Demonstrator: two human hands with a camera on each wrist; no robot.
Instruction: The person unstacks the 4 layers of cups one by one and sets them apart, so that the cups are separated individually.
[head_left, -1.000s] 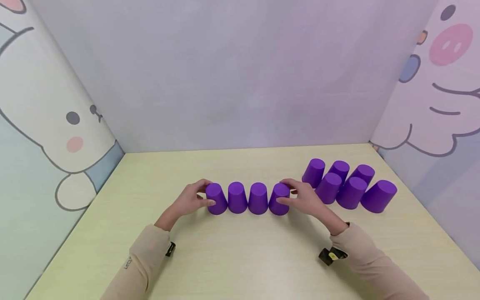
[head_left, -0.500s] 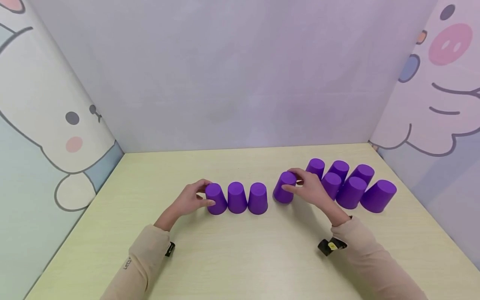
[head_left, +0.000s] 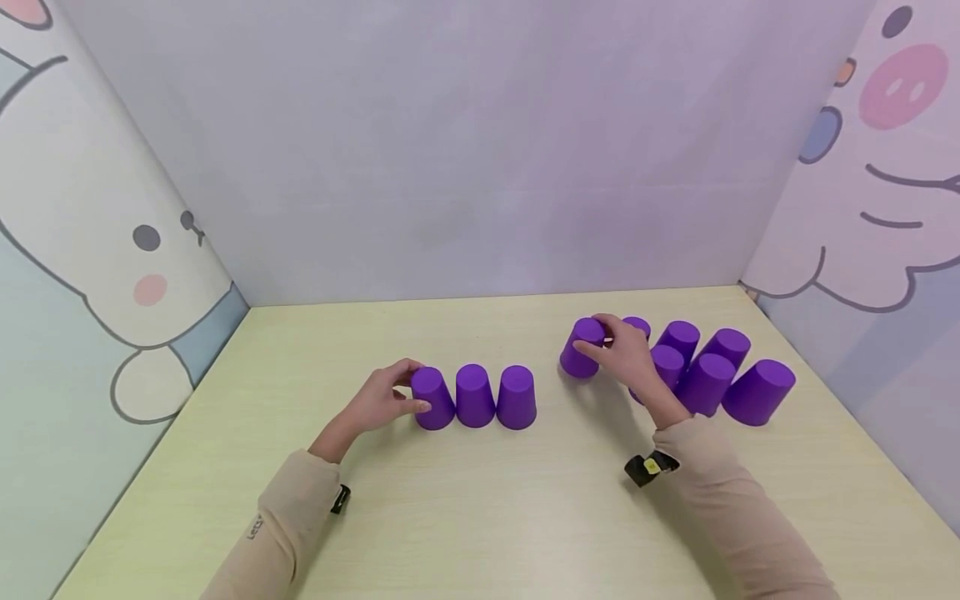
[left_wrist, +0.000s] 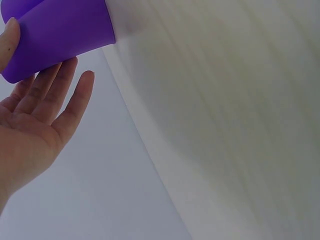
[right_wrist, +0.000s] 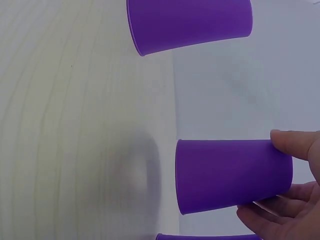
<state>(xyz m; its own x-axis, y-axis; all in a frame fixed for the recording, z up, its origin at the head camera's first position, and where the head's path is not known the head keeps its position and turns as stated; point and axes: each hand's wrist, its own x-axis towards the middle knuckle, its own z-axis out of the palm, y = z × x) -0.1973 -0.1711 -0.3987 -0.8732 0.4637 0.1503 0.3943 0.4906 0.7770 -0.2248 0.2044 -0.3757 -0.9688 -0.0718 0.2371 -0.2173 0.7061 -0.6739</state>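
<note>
Three purple cups stand upside down in a row at mid-table in the head view. My left hand holds the leftmost cup by its side, thumb in front and fingers behind; the left wrist view shows that cup against the thumb and fingertips. Beside it are the middle cup and the right-hand cup. Farther back and to the right, my right hand pinches another upside-down purple cup near its base. In the right wrist view this cup has its shadow apart from its rim.
Several more purple cups stand upside down in two rows at the right of the table, partly hidden by my right hand and forearm. A plain back wall and side walls with cartoon animals enclose the table.
My right hand has carried its cup from the right end of the row, back and to the right, leaving three in the row. My left hand has stayed on the leftmost cup.
</note>
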